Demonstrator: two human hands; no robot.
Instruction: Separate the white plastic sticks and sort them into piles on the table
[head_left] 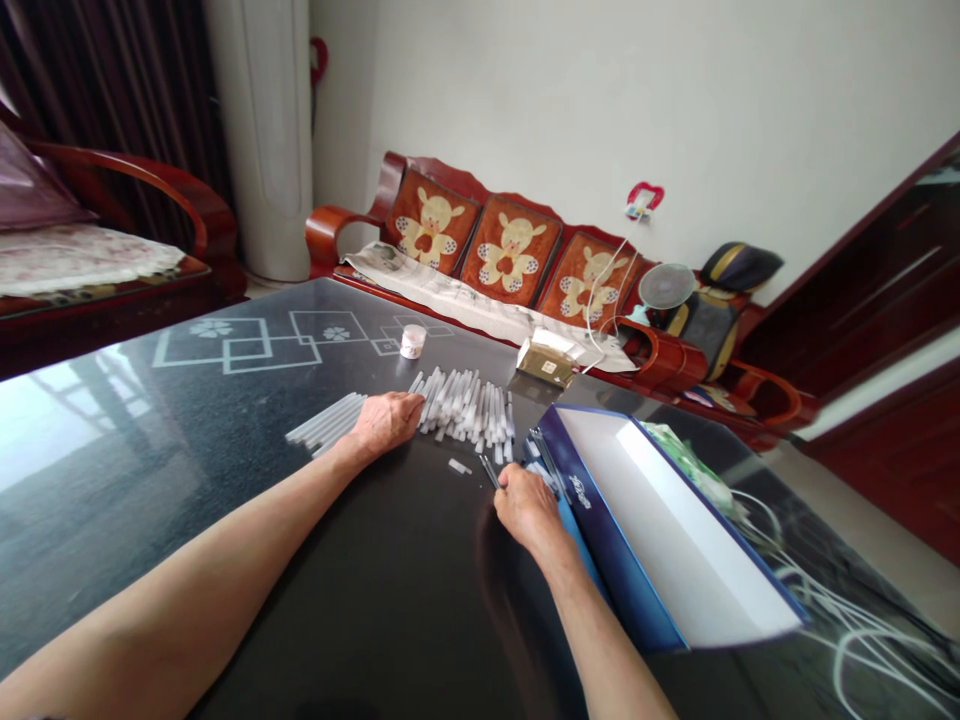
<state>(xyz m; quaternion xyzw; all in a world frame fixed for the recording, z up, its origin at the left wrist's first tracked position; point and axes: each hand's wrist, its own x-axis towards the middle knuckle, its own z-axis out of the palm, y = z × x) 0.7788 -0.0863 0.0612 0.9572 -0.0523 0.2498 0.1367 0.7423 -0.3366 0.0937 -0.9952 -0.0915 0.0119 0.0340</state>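
Observation:
My left hand point(386, 420) lies on the dark glass table point(225, 450), fingers curled over the near end of a pile of several white pen barrels point(469, 405). A second row of white barrels point(324, 424) lies just left of that hand. My right hand point(525, 505) rests by the near corner of a blue box lid point(600, 520), fingers closed around thin dark pen refills point(489, 470). A small white cap point(459, 466) lies between the two hands.
The blue box with a white inside point(675, 520) lies open at the right. A small white jar point(412, 341) and a tan carton point(547, 360) stand further back. A red wooden sofa point(510, 250) lines the wall, with a small fan point(666, 285) on it.

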